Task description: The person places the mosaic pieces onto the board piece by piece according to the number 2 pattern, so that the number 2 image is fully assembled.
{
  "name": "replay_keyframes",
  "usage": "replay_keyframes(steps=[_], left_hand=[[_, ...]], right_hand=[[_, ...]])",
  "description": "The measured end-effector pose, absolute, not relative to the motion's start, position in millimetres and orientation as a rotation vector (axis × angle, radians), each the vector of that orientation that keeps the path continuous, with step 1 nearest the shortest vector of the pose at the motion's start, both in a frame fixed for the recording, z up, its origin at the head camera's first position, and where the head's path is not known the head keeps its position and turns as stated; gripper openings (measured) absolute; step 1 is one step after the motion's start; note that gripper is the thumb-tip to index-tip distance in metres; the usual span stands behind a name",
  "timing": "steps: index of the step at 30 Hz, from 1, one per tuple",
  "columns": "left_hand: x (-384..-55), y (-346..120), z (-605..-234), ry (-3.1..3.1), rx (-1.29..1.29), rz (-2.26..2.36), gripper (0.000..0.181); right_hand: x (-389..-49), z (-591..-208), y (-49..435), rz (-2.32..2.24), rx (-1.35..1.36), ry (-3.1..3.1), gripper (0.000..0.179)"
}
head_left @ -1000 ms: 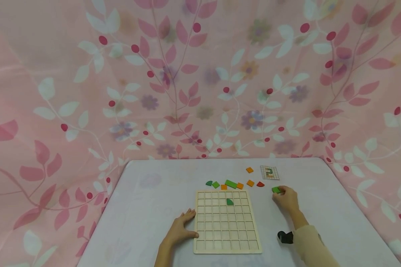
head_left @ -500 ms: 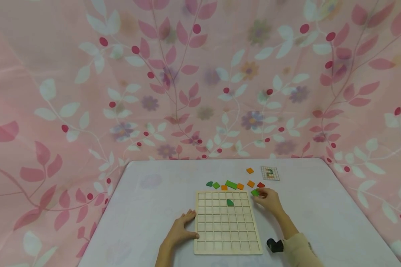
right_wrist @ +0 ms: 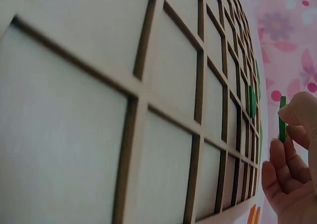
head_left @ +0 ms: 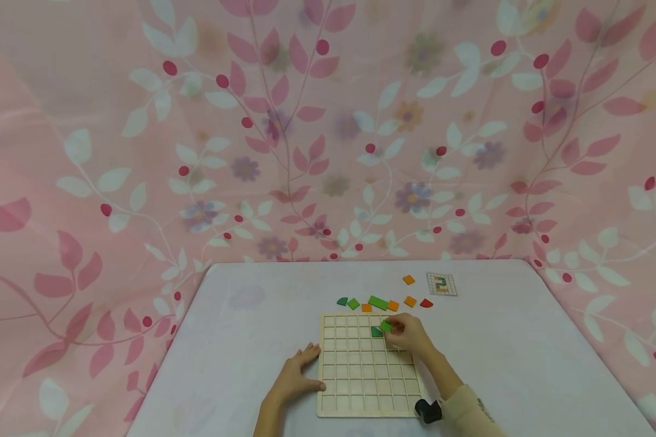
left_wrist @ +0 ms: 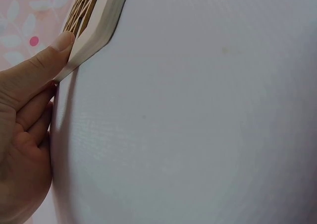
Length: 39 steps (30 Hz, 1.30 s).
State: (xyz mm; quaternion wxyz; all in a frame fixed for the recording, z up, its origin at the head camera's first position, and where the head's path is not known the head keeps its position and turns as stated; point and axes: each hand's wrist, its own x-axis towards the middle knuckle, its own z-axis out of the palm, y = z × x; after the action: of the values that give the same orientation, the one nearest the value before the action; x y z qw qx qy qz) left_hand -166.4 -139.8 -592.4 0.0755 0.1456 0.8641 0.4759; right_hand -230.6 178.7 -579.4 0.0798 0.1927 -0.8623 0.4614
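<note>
My right hand [head_left: 409, 334] pinches a light green square tile [head_left: 386, 326] between thumb and fingers, over the upper right of the wooden grid board [head_left: 372, 415]. In the right wrist view that tile [right_wrist: 283, 119] stands edge-on, above the board's cells. Just left of it, a dark green quarter-circle tile [head_left: 376, 332] lies in one cell. My left hand [head_left: 292, 377] rests at the board's left edge with its fingers spread. Seen from the left wrist, the thumb [left_wrist: 47, 58] lies on the board's rim [left_wrist: 94, 45].
Behind the board lie a dark green quarter-circle [head_left: 342, 301], a green square [head_left: 352, 303], a green rectangle [head_left: 378, 302], several orange squares [head_left: 410, 301] and a red quarter-circle [head_left: 426, 303]. A pattern card [head_left: 441, 284] sits farther back. A black wrist device [head_left: 428, 411] overlaps the board's front right corner.
My right hand has carried the green square tile leftward from the table's right side to over the board, beside the quarter-circle. The left hand has stayed in place.
</note>
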Motion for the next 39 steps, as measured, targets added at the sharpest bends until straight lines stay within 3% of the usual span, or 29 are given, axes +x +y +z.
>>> replay_keyframes(steps=[11,27,39], left_hand=[[-165.8,-138.8,-592.4,2.586,0.467,1.443,0.084],[-166.0,-138.5,-589.8,2.568,0.450,1.455,0.085],[-167.3,-139.8,-590.8,2.572,0.455,1.454,0.085]], right_hand=[[-235.3,-589.2,145.9,1.042,0.861,-2.682,0.028],[-228.9,-600.0,136.3,0.925,0.798,-2.463,0.012],[-228.9,-600.3,133.1,0.918,0.729,-2.420,0.019]])
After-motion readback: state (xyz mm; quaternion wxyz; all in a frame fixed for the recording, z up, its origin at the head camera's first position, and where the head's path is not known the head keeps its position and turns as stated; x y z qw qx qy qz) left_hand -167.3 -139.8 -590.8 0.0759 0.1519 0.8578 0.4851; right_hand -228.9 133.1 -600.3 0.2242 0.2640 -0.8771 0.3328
